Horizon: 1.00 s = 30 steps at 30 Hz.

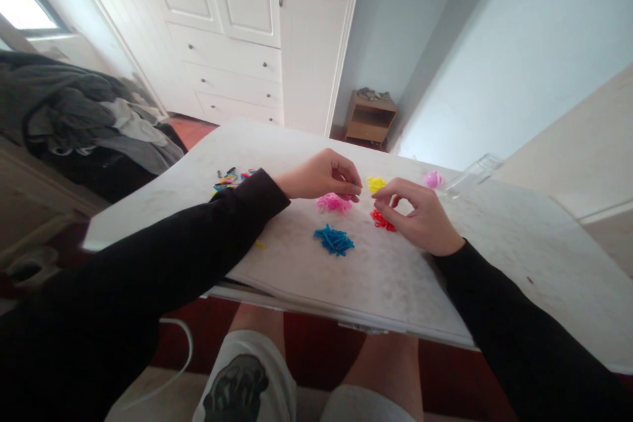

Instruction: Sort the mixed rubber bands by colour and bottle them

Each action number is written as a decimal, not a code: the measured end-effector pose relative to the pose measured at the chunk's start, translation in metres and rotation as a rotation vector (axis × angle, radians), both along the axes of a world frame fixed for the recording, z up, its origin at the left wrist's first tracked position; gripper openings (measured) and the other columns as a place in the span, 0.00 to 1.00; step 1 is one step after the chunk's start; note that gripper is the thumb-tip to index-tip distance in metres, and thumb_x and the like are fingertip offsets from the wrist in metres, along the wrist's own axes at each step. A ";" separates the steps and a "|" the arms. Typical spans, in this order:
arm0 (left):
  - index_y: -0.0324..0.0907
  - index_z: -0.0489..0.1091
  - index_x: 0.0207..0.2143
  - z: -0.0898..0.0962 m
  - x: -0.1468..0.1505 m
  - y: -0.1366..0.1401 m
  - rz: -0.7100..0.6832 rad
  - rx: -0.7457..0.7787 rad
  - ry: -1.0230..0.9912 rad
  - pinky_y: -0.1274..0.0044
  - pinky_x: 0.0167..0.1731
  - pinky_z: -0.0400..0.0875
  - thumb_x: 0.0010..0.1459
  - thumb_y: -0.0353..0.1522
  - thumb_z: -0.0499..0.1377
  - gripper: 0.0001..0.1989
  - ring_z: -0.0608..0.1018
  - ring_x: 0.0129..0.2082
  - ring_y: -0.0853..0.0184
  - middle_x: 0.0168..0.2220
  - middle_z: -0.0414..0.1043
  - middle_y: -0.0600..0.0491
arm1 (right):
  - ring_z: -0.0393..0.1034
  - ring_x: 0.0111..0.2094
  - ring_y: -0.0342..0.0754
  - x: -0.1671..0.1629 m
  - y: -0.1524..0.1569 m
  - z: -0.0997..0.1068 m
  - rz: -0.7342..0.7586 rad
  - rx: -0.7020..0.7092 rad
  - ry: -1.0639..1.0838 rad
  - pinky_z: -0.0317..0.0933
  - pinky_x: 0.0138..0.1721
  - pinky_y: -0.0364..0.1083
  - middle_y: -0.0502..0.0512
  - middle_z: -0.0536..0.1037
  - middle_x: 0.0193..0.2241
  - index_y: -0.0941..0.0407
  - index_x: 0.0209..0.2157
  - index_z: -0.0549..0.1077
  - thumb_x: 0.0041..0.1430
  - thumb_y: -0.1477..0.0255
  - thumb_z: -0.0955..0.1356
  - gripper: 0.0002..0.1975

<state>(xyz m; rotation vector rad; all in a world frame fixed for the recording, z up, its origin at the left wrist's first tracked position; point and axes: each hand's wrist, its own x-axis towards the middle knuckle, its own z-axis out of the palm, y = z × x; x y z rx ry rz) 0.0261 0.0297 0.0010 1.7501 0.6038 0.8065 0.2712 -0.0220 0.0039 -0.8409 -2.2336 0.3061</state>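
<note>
My left hand is closed in a pinch above the pink pile of small thin pieces. A tiny dark blue bit shows at its fingertips, too small to name. My right hand has thumb and forefinger brought together beside the red pile; whether anything lies between them is too small to tell. Behind the fingers sits a yellow pile. Nearer to me lies a pile of small, thin blue pieces. A mixed-colour heap is partly hidden behind my left sleeve.
A clear glass container and a pink-purple pile are at the right back of the white table. A stray yellow piece lies near my left sleeve. Clothes are heaped at left; a white wardrobe stands behind.
</note>
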 end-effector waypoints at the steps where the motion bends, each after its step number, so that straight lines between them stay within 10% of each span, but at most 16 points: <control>1: 0.33 0.79 0.33 0.000 0.002 -0.001 -0.006 -0.022 -0.015 0.78 0.34 0.82 0.52 0.33 0.73 0.11 0.85 0.30 0.66 0.29 0.83 0.46 | 0.73 0.32 0.46 0.000 0.000 0.001 0.014 -0.003 -0.003 0.67 0.34 0.47 0.52 0.79 0.32 0.55 0.38 0.78 0.64 0.74 0.71 0.02; 11: 0.33 0.78 0.34 0.001 0.005 -0.002 0.009 -0.030 -0.064 0.79 0.30 0.79 0.51 0.31 0.74 0.12 0.84 0.28 0.69 0.28 0.82 0.48 | 0.77 0.50 0.53 -0.002 -0.004 0.005 0.171 -0.039 -0.040 0.72 0.54 0.55 0.57 0.80 0.48 0.50 0.48 0.80 0.64 0.72 0.72 0.11; 30: 0.34 0.76 0.35 0.002 0.005 -0.007 -0.020 -0.107 -0.067 0.78 0.33 0.81 0.52 0.32 0.75 0.14 0.86 0.32 0.65 0.30 0.83 0.46 | 0.78 0.48 0.52 -0.005 -0.006 0.005 0.131 0.000 -0.001 0.74 0.50 0.54 0.57 0.82 0.47 0.49 0.50 0.81 0.65 0.74 0.71 0.13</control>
